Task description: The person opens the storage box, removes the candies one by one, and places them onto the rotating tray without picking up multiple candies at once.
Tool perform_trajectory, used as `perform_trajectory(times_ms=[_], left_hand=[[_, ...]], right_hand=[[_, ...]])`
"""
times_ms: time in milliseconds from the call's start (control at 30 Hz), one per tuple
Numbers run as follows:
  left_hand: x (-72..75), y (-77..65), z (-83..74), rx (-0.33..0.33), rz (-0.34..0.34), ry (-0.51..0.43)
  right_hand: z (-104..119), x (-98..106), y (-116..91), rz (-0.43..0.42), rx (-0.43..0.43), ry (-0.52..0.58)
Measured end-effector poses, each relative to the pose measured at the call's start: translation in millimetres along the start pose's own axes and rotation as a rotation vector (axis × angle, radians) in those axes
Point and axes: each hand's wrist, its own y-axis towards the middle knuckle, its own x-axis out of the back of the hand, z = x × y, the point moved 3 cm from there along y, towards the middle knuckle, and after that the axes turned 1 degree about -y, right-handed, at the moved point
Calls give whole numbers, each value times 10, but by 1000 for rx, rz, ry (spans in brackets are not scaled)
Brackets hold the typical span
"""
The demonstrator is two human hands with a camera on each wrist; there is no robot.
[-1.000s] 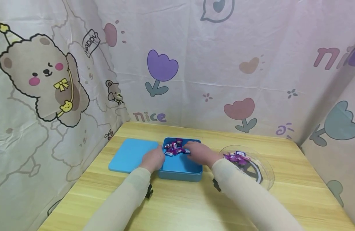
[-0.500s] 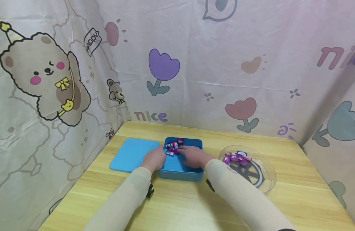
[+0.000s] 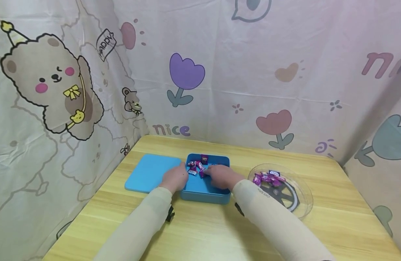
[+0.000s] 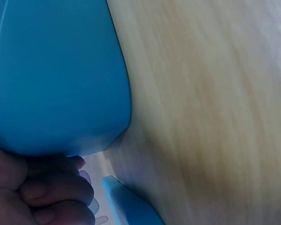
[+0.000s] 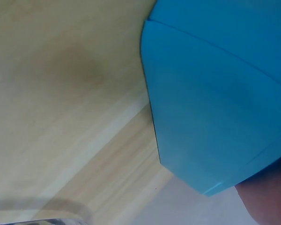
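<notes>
A blue rectangular box (image 3: 205, 197) stands uncovered on the table, with several purple wrapped candies (image 3: 200, 166) in its far left part. My left hand (image 3: 175, 177) grips the box's left wall; in the left wrist view its curled fingers (image 4: 61, 190) lie against the outside of the blue side. Over the box's right side reaches my right hand (image 3: 222, 177), its fingertips down inside, touching a small purple candy (image 3: 202, 174) near the middle. The right wrist view shows mostly the box's outer wall (image 5: 210, 103), and the right fingertips are hidden there.
A flat blue lid (image 3: 151, 173) lies left of the box. To the right, a round clear plastic dish (image 3: 306, 199) holds more purple candies (image 3: 269, 178) over a dark wheel-like print. A patterned curtain (image 3: 220, 72) closes off the table's back and sides.
My right fingers have moved left to the candies, then slightly back to the right. The candies now lie more spread out. The left hand keeps its grip on the box wall.
</notes>
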Motion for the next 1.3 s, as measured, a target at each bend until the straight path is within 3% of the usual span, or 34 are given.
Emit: perform_trajectory(times_ms=[300, 667, 1133, 1300], left_hand=[[12, -9, 1, -4, -7, -3], [16, -15, -1, -12, -6, 21], [15, -10, 4, -22, -10, 37], [0, -2, 11, -23, -14, 32]], right_hand=[[20, 26, -54, -48, 31, -12], [14, 24, -116, -58, 66, 48], [-18, -12, -115, -84, 88, 44], [-60, 29, -132, -171, 88, 84]])
